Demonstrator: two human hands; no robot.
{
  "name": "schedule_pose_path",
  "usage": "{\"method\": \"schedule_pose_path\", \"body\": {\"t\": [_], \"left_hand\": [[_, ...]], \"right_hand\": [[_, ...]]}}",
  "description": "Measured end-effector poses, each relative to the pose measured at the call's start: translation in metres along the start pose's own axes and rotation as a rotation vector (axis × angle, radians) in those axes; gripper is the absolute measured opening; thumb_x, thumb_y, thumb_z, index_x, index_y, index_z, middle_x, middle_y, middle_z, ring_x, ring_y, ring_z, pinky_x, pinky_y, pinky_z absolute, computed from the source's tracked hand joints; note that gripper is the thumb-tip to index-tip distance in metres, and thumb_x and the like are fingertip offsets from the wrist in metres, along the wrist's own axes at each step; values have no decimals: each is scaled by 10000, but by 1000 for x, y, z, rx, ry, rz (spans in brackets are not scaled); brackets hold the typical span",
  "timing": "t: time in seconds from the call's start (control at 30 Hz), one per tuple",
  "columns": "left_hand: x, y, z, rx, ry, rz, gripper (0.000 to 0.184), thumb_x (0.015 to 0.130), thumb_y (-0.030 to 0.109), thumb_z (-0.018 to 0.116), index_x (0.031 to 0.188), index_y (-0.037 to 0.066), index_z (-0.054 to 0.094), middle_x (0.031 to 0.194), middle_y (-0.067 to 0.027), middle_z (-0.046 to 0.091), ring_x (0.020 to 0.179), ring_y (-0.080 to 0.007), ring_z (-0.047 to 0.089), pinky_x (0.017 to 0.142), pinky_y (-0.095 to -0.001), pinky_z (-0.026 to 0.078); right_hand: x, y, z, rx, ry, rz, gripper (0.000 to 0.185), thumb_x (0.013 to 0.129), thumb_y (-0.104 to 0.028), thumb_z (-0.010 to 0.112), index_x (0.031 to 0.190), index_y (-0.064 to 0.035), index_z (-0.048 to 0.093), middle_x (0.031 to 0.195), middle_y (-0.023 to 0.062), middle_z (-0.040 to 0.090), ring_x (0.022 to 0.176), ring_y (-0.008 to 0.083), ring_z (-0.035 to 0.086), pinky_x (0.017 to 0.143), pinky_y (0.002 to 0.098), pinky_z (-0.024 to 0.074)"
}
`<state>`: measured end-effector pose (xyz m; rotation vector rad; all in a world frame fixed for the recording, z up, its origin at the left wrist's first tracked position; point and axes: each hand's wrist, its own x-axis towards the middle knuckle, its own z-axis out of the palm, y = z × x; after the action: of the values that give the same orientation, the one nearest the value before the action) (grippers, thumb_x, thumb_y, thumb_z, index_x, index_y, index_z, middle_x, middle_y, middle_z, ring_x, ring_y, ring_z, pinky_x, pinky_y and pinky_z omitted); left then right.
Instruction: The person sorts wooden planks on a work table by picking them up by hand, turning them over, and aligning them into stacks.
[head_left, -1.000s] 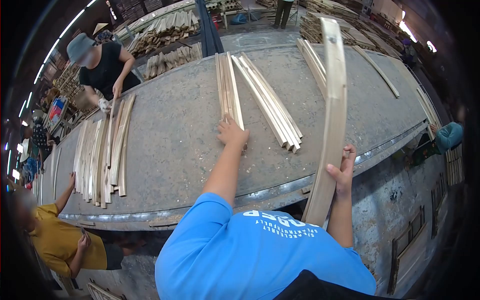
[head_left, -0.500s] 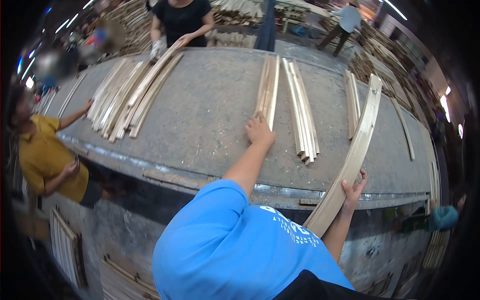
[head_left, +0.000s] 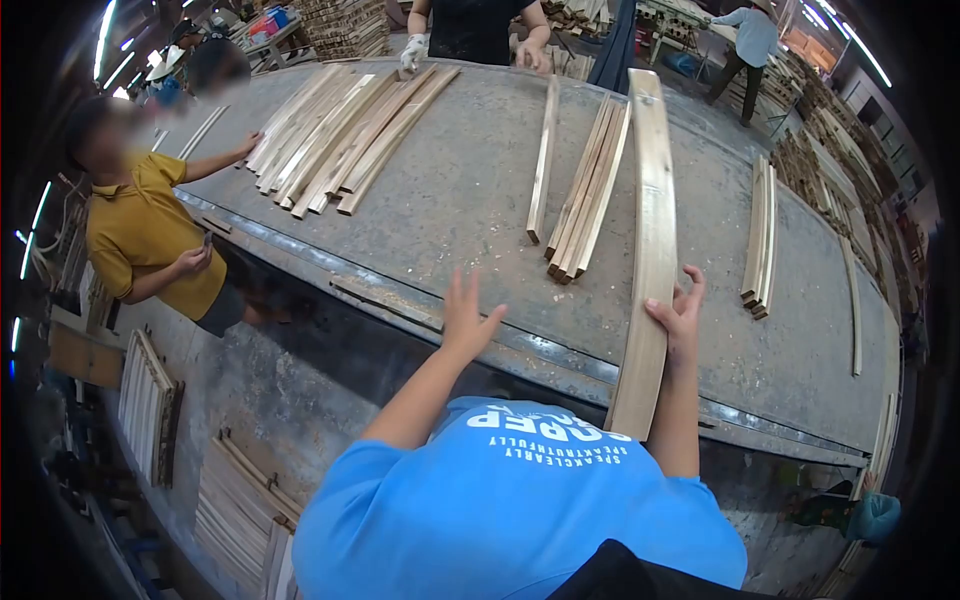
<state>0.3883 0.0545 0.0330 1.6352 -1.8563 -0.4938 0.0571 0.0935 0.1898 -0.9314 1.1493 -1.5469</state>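
A long pale board [head_left: 652, 230] rises from beside my blue shirt over the table, its far end lifted toward the camera. My right hand [head_left: 680, 312] grips its right edge, thumb against the face. Fingers spread and empty, my left hand [head_left: 470, 318] hovers over the table's near edge. Beyond it, a single strip [head_left: 544, 160] lies apart, left of a small bundle of strips [head_left: 590, 190]. Part of another bundle is hidden behind the raised board.
A metal-edged table [head_left: 460, 220] spans the view. Many strips [head_left: 340, 140] lie at its left, another bundle [head_left: 760, 240] at its right. A co-worker in yellow [head_left: 160, 245] stands left; another in black [head_left: 475, 30] stands across. Stacked wood [head_left: 150, 410] leans below left.
My left hand has let go of the strips and drawn back. A single strip now lies apart, near the co-worker across. The view has shifted; my right hand still holds the board.
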Motion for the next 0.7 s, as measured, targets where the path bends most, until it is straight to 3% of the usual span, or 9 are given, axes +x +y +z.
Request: {"method": "schedule_pose_path", "body": {"t": [0.13,0.3,0.4,0.7], "left_hand": [[-60,-29,-43,61,106,-123,803,908,389,721,1550,61,368,1637,-278,204,1451,-512,256,1187,-589,238],[-94,5,-69,36,179,-179,710,916,322,708,1504,49,419,1631,-243,210,1458,-479,223,1179,-577,250],[-95,24,-59,40,150,-57,673,912,258,711,1491,61,430,1615,-225,235,1456,-454,243,1190,-553,237],[-40,76,-13,36,-129,266,581,870,280,739,1388,82,566,1581,-230,294,1425,-473,289,1167,-569,280]], "right_hand": [[10,8,17,57,-82,73,800,754,-60,766,1375,-147,269,1284,188,518,1102,245,573,899,387,541],[11,4,17,26,-150,126,700,752,-47,759,1275,-150,306,1257,182,534,1056,228,591,856,369,561],[9,14,4,72,-144,104,681,747,-40,767,1248,-162,322,1214,164,542,1050,227,591,848,376,563],[-22,8,-69,72,55,-38,637,763,-17,767,1227,-168,358,1139,114,530,1021,203,586,814,352,558]]}}
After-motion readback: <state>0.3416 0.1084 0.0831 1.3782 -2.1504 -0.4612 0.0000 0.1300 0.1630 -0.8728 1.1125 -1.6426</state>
